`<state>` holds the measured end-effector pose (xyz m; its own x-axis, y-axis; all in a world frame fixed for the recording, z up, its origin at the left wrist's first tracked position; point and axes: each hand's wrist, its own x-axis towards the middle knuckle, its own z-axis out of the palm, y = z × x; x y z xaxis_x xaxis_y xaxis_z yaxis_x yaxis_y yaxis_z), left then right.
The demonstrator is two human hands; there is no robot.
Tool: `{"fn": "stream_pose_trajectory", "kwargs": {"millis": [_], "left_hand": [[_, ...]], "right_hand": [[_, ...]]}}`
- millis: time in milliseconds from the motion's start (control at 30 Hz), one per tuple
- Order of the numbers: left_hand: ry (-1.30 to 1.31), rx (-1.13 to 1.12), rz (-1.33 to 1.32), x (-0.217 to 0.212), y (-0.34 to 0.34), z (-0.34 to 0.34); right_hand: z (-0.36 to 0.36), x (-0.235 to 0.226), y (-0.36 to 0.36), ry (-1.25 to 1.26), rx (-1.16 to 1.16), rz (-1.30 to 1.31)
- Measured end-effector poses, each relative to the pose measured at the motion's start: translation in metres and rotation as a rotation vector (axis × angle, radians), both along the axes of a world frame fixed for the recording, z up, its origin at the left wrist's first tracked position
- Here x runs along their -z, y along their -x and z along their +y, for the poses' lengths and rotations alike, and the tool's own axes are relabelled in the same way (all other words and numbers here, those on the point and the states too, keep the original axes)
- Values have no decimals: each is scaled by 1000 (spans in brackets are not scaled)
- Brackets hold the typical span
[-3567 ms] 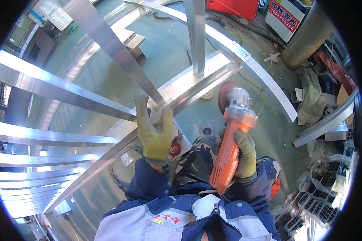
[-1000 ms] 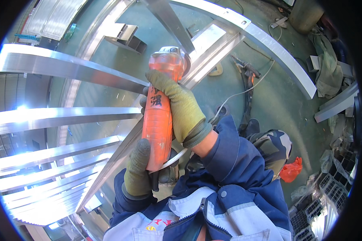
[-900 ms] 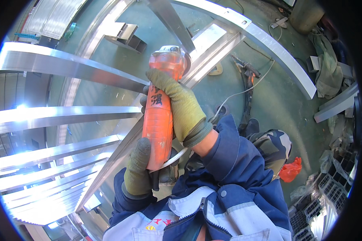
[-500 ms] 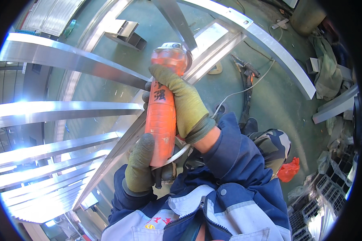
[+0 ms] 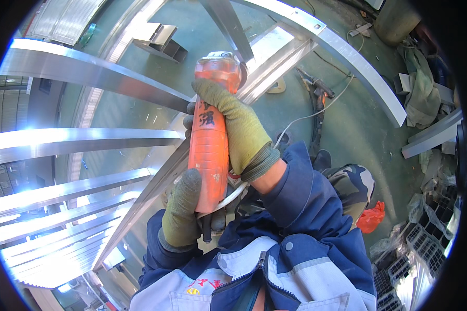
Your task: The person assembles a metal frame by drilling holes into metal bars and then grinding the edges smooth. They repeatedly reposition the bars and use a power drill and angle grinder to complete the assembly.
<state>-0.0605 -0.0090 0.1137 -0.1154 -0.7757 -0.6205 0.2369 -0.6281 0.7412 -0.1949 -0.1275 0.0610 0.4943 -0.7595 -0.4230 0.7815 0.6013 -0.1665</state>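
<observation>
An orange angle grinder [image 5: 210,166] with dark hand-drawn marks is held lengthwise before me. My right hand [image 5: 233,122], in a yellow-green work glove, wraps around its body just behind the head. Around the rear end of the handle closes my left hand [image 5: 182,207], gloved the same way. The disc, seen edge-on at the right of the head, lies against or very close to a joint of the shiny metal frame [image 5: 275,67]; whether it touches I cannot tell. A pale cord bends off to the right from the grinder's rear.
Several parallel metal bars [image 5: 83,137] extend to the left. A curved metal rail [image 5: 363,72] arcs across the upper right. On the green floor lie a welding torch with its cable [image 5: 319,98], a short metal profile piece [image 5: 163,44] and a red plastic bag [image 5: 371,217]. Scrap is piled at right.
The grinder's head has shifted very slightly upward, and the blur on it has lessened. Both hands keep their hold on the grinder.
</observation>
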Motion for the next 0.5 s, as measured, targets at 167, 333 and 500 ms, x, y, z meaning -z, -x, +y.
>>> {"fn": "stream_pose_trajectory", "kwargs": {"millis": [167,333,500], "left_hand": [[28,56,-29,6,0,-2],[1,29,-8,8,2,2],[-32,-7,-20,9,1,11]], "right_hand": [[3,2,2,5,16,28],[5,0,6,-9,-3,11],[8,-5,8,-4,5,50]]}}
